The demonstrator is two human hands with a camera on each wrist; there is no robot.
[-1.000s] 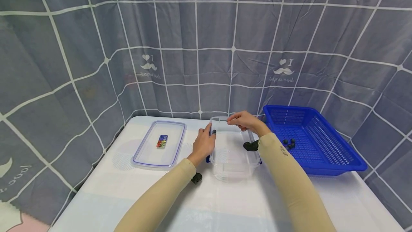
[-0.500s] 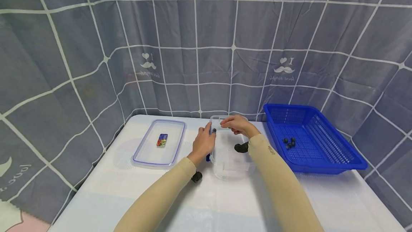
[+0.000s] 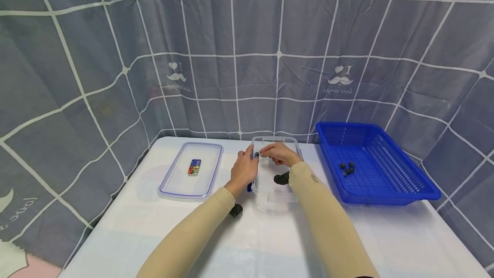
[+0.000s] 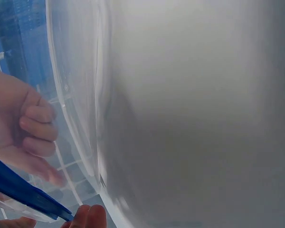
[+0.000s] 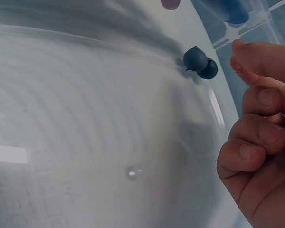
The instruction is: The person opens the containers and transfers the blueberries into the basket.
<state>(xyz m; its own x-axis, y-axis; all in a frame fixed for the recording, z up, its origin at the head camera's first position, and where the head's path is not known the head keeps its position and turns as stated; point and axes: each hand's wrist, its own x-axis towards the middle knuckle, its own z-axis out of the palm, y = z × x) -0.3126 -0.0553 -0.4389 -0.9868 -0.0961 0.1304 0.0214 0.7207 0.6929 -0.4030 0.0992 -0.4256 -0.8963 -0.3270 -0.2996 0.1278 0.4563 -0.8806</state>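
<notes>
A clear plastic food container with a blue side latch stands mid-table. My left hand grips its left wall, fingers outside by the latch. Two dark blue blueberries lie touching each other at the far left corner inside; in the head view one blueberry shows near my left thumb. My right hand reaches over the container, its thumb and index fingertips close to the berries. In the right wrist view nothing shows between those fingertips, and the other fingers curl loosely.
A blue plastic basket with several blueberries stands at the right. On the left lies a clear lid with a blue seal and a colourful label. A grey checked curtain hangs behind the table.
My right hand has moved left across the container, from its right side to the berries near my left thumb. The left hand keeps its grip in place.
</notes>
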